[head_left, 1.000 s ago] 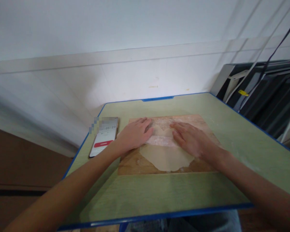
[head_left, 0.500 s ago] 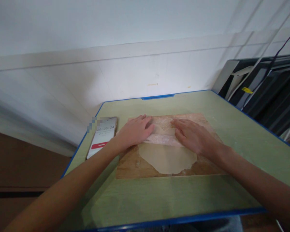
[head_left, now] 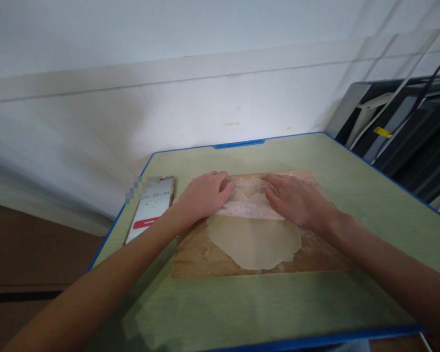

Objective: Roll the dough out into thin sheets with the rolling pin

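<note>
A thin, pale sheet of dough (head_left: 254, 242) lies on a wooden board (head_left: 190, 259) dusted with flour. Across the dough rests a flour-whitened rolling pin (head_left: 247, 209), its middle showing between my hands. My left hand (head_left: 207, 193) is closed over the pin's left part, fingers curled forward. On the right part, my right hand (head_left: 295, 198) presses down with bent fingers. Both hands hide the pin's ends. A bit of the dough's far edge shows beyond the pin.
A phone (head_left: 152, 210) with a running timer lies left of the board on the green, blue-edged table (head_left: 242, 298). Behind the table stands a white wall (head_left: 205, 107). Dark flat panels (head_left: 418, 127) and a cable with a yellow tag (head_left: 383, 132) are at the right.
The view has shifted slightly. My left hand's fingers look a little more curled, and both hands stay on the rolling pin over the dough.
</note>
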`<state>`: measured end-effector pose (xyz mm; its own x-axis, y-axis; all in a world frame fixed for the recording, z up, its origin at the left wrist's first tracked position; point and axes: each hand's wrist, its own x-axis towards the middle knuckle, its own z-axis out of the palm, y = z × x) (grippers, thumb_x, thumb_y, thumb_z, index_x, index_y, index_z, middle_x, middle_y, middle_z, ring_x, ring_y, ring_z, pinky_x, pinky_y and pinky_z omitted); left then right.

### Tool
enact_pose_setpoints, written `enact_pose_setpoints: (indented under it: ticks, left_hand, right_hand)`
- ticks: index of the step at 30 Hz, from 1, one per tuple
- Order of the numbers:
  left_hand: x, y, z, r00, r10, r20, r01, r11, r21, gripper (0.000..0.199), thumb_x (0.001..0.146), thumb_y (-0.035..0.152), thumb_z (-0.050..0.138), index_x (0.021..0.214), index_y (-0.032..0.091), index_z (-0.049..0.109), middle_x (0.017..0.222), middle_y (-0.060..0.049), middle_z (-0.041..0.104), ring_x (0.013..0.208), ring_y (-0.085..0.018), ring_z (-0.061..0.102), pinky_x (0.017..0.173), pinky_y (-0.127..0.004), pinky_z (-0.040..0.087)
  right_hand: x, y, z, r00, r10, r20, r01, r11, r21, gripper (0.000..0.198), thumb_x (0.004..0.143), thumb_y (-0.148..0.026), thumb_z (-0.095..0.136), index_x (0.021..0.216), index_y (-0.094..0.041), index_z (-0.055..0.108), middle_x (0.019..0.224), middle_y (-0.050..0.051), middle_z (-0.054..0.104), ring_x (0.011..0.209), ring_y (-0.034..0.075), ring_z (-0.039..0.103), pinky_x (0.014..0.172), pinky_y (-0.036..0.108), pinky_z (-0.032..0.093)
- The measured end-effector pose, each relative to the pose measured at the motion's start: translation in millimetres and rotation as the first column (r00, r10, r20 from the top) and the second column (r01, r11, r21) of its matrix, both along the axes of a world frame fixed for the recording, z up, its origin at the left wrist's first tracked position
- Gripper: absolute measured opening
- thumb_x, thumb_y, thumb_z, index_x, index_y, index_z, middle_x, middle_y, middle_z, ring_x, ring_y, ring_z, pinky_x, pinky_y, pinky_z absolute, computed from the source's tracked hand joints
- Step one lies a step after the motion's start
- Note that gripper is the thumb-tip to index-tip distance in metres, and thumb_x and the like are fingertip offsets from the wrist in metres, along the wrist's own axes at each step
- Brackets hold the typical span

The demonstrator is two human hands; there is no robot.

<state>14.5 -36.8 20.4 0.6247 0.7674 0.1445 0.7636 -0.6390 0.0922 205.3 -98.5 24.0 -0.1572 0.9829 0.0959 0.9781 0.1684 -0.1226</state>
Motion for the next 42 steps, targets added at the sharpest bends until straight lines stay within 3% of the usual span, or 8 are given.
enact_pose_setpoints:
  ticks: [6, 10, 16, 20, 24, 30, 42]
  left_hand:
    - [3, 5, -1.7, 0.999, 0.031, 0.009, -0.031, 0.999, 0.020, 0.028, 0.090, 0.029, 0.034, 0.098, 0.015, 0.056, 0.096, -0.008, 0.063, 0.087, -0.021, 0.058, 0.079, -0.031, 0.041]
    - [7, 10, -0.5, 0.999, 0.038, 0.013, -0.038, 0.999, 0.032, 0.026, 0.088, 0.028, 0.036, 0.094, 0.014, 0.057, 0.093, -0.008, 0.063, 0.086, -0.022, 0.057, 0.077, -0.031, 0.042]
    - [7, 7, 0.0, 0.998, 0.063, 0.024, -0.064, 0.996, 0.055, 0.026, 0.088, 0.026, 0.034, 0.086, 0.015, 0.057, 0.088, -0.008, 0.063, 0.080, -0.021, 0.058, 0.071, -0.030, 0.043]
    - [5, 1, -4.1, 0.997, 0.080, 0.019, -0.081, 0.994, 0.071, 0.030, 0.091, 0.028, 0.029, 0.088, 0.015, 0.056, 0.086, -0.007, 0.062, 0.078, -0.021, 0.058, 0.069, -0.030, 0.043]
    - [4, -4, -5.6, 0.997, 0.076, 0.006, -0.076, 0.994, 0.084, 0.031, 0.093, 0.030, 0.027, 0.090, 0.016, 0.054, 0.086, -0.006, 0.062, 0.078, -0.021, 0.059, 0.069, -0.030, 0.042]
    - [6, -10, -2.5, 0.999, 0.044, -0.003, -0.044, 0.994, 0.097, 0.035, 0.094, 0.037, 0.025, 0.092, 0.017, 0.053, 0.087, -0.006, 0.062, 0.079, -0.021, 0.059, 0.070, -0.030, 0.041]
    - [10, 6, -0.4, 1.000, 0.014, -0.013, -0.013, 0.997, 0.080, 0.043, 0.093, 0.045, 0.022, 0.085, 0.016, 0.053, 0.077, -0.006, 0.062, 0.070, -0.021, 0.059, 0.063, -0.031, 0.041]
  right_hand:
    - [1, 6, -1, 0.992, -0.087, 0.096, 0.084, 0.996, 0.041, 0.036, 0.086, -0.030, 0.029, 0.096, -0.019, 0.062, 0.086, 0.010, 0.068, 0.074, 0.024, 0.063, 0.062, 0.032, 0.040]
    - [7, 16, -6, 0.987, -0.106, 0.121, 0.095, 0.991, 0.096, 0.032, 0.083, -0.030, 0.035, 0.101, -0.022, 0.061, 0.086, 0.008, 0.069, 0.073, 0.024, 0.063, 0.059, 0.031, 0.038]
    - [-1, 3, -3, 0.970, -0.133, 0.205, 0.097, 0.979, 0.177, 0.037, 0.088, -0.029, 0.026, 0.083, -0.019, 0.061, 0.072, 0.009, 0.067, 0.064, 0.024, 0.063, 0.054, 0.032, 0.037]
    - [-14, -17, -7, 0.974, -0.062, 0.219, 0.018, 0.980, 0.196, 0.042, 0.091, -0.029, 0.021, 0.087, -0.017, 0.060, 0.087, 0.011, 0.068, 0.076, 0.024, 0.063, 0.062, 0.032, 0.041]
    - [-16, -24, -16, 0.989, -0.007, 0.149, -0.028, 0.971, 0.237, 0.042, 0.091, -0.029, 0.021, 0.107, -0.015, 0.058, 0.105, 0.011, 0.065, 0.094, 0.023, 0.060, 0.075, 0.033, 0.043]
    - [-9, -13, -19, 0.996, 0.053, 0.073, -0.069, 0.967, 0.247, 0.043, 0.090, -0.027, 0.024, 0.115, -0.012, 0.056, 0.113, 0.012, 0.062, 0.105, 0.022, 0.055, 0.089, 0.035, 0.039]
    - [3, 21, -21, 0.989, 0.122, 0.085, -0.133, 0.981, 0.138, 0.048, 0.089, -0.029, 0.022, 0.120, -0.007, 0.051, 0.122, 0.015, 0.055, 0.116, 0.024, 0.046, 0.096, 0.037, 0.033]
